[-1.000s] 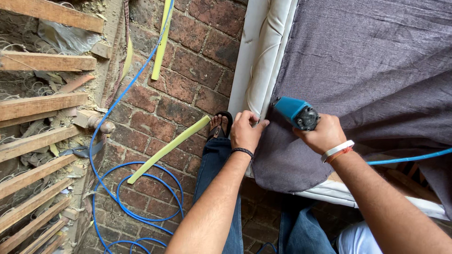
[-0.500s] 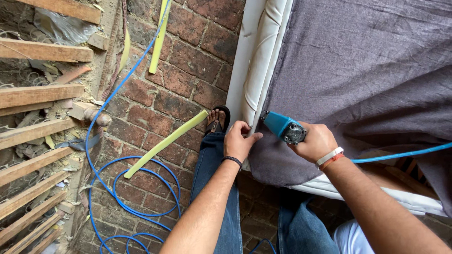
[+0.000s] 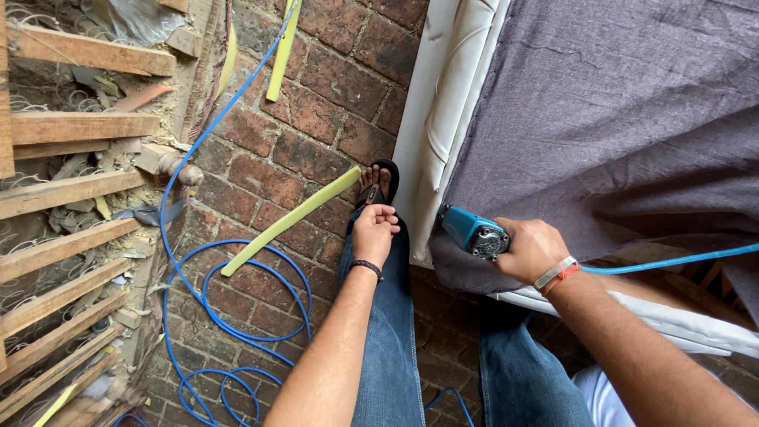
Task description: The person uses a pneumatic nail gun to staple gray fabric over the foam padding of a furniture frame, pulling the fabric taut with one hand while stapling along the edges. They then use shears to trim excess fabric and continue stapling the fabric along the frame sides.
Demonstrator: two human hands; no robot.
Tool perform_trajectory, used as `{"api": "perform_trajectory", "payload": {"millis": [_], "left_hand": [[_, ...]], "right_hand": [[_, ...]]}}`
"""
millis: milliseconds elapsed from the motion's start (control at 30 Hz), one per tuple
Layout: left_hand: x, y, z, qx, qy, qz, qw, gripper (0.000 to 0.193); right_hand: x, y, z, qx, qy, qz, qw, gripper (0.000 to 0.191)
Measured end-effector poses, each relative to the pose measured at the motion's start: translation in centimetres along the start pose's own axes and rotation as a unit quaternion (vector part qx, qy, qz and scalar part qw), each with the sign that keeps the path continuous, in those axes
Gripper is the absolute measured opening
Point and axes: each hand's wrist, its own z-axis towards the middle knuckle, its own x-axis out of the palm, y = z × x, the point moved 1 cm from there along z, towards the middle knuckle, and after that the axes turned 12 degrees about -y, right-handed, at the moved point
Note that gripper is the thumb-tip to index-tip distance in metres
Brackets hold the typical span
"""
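My right hand (image 3: 534, 249) grips a blue pneumatic staple gun (image 3: 473, 232), its nose against the lower edge of grey fabric (image 3: 601, 126) stretched over a white upholstered furniture piece (image 3: 443, 119). A blue air hose (image 3: 672, 259) runs off to the right from the tool. My left hand (image 3: 374, 231) hangs loosely curled above my knee, holding nothing, a short way left of the furniture's white edge. It wears a dark wristband. My jeans and a sandalled foot (image 3: 378, 180) show below it.
A coiled blue hose (image 3: 229, 316) lies on the brick floor (image 3: 300, 119). Yellow-green foam strips (image 3: 288, 221) lie across the bricks. A bare wooden frame with slats and springs (image 3: 63, 198) stands along the left.
My left hand has let go of the fabric edge and dropped away toward my knee. The staple gun has shifted slightly down and left along the fabric edge.
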Motion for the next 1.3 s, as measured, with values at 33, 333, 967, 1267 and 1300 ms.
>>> {"api": "perform_trajectory", "payload": {"millis": [33, 333, 967, 1267, 1300], "left_hand": [[0.1, 0.0, -0.1, 0.015, 0.006, 0.005, 1.000, 0.027], [0.4, -1.8, -0.8, 0.015, 0.031, 0.030, 0.999, 0.023], [4.7, -4.4, -16.8, 0.051, -0.001, 0.506, 0.861, 0.045], [-2.4, -8.2, -17.0, 0.063, 0.055, 0.603, 0.793, 0.041], [-2.6, -9.1, -17.5, 0.066, 0.040, 0.562, 0.823, 0.039]], "right_hand": [[0.2, 0.1, -0.2, 0.000, 0.006, 0.001, 1.000, 0.032], [0.7, 1.1, -1.9, -0.008, 0.039, 0.001, 0.999, 0.057], [-8.6, -8.4, -13.4, 0.212, -0.229, 0.168, 0.935, 0.057], [-12.0, -10.8, -19.0, 0.225, -0.324, 0.255, 0.883, 0.056], [-12.5, -10.8, -19.7, 0.229, -0.333, 0.256, 0.878, 0.057]]}}
